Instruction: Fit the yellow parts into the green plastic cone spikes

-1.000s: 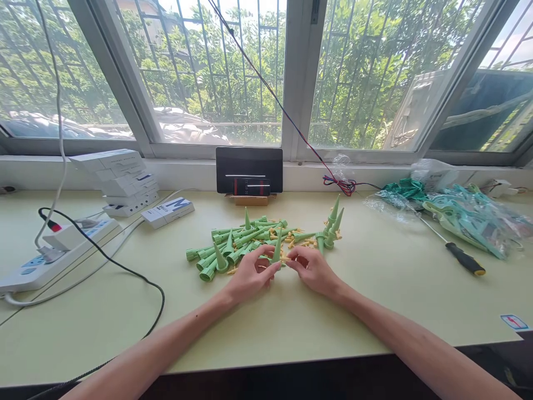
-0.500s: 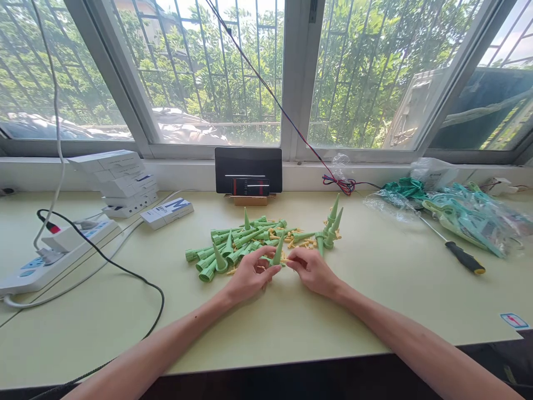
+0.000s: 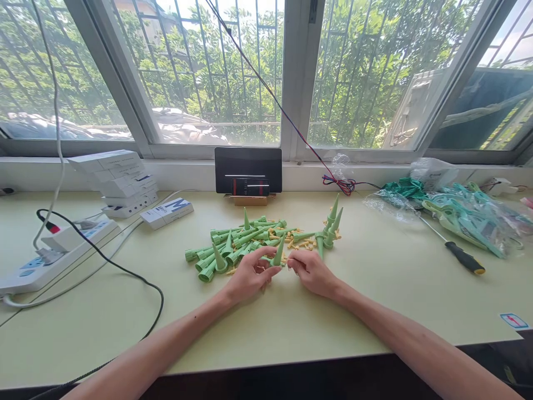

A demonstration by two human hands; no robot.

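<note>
Between the thumb and fingers of my left hand a green plastic spike stands with its tip up. My right hand is closed in a pinch just right of it, a small gap away; whatever its fingertips hold is too small or hidden to make out. Behind my hands lies a pile of green spikes, several on their sides and a few upright. Small yellow pieces are scattered among them. To the right, a group of upright green spikes has yellow pieces on it.
White boxes are stacked at the back left, near a power strip and black cable. A dark tablet and phone stand by the window. A screwdriver and bagged teal items lie right.
My right hand has drawn slightly away from the green spike, widening the gap. My left hand keeps its hold almost unmoved.
</note>
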